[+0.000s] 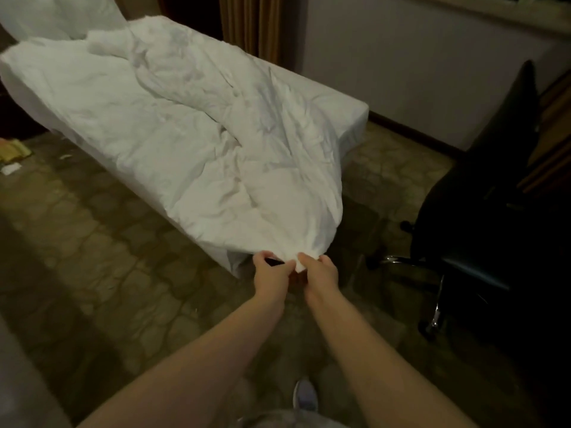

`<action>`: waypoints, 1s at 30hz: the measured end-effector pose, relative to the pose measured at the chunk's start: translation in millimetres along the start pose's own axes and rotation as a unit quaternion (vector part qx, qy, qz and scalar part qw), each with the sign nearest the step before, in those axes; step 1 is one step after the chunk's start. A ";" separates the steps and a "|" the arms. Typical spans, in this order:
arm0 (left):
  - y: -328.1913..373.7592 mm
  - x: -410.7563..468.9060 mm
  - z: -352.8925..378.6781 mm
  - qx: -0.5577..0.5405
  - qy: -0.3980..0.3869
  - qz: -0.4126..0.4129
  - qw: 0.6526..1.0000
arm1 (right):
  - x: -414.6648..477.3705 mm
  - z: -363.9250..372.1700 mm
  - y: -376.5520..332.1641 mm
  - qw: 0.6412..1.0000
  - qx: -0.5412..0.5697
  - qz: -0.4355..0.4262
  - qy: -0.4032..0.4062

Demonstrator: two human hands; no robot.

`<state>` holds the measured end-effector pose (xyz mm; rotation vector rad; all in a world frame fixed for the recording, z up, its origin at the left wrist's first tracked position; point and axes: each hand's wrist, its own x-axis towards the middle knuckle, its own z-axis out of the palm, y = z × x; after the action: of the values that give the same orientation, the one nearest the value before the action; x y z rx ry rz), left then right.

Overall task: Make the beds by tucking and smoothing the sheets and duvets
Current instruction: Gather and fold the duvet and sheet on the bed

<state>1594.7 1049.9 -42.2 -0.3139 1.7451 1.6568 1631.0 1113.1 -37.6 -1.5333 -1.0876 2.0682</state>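
Dim carpeted floor (92, 257) surrounds the bed (349, 115), where the white duvet (173, 125) lies bunched and twisted just beyond the fingers. Left hand (272, 273) and right hand (321, 273) both pinch its near corner. Spreading, smoothing and tucking seem still ahead.

A dimly lit bedroom: a single bed (355, 118) with a rumpled white duvet (185, 134) and a pillow (61, 17), brown curtains (247, 20) behind, patterned carpet (92, 257), and a black swivel office chair (482, 196) nearby.
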 end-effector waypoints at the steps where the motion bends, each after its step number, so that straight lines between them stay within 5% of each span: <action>1: -0.9 -1.9 0.3 0.001 -0.002 -0.001 1.000 | -2.4 -1.4 1.9 1.000 -0.003 0.007 0.002; 12: 14.2 5.4 1.5 -0.164 -0.054 -0.120 0.978 | -12.8 -2.8 7.5 0.995 0.054 0.050 -0.063; 21: 51.6 13.2 57.4 -0.030 0.031 0.056 0.997 | 45.6 -6.1 -41.5 0.945 0.204 0.184 -0.178; 26: 74.0 16.3 83.6 0.049 0.120 0.092 0.987 | 83.2 2.7 -74.7 0.941 0.142 0.229 -0.204; 30: 131.3 5.6 119.9 0.140 0.165 0.237 0.947 | 83.4 26.7 -164.6 0.981 0.039 0.041 -0.185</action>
<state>1548.4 1185.0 63.9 -0.0333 2.4263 1.7131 1549.9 1265.1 33.6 -1.2016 -1.0621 2.4904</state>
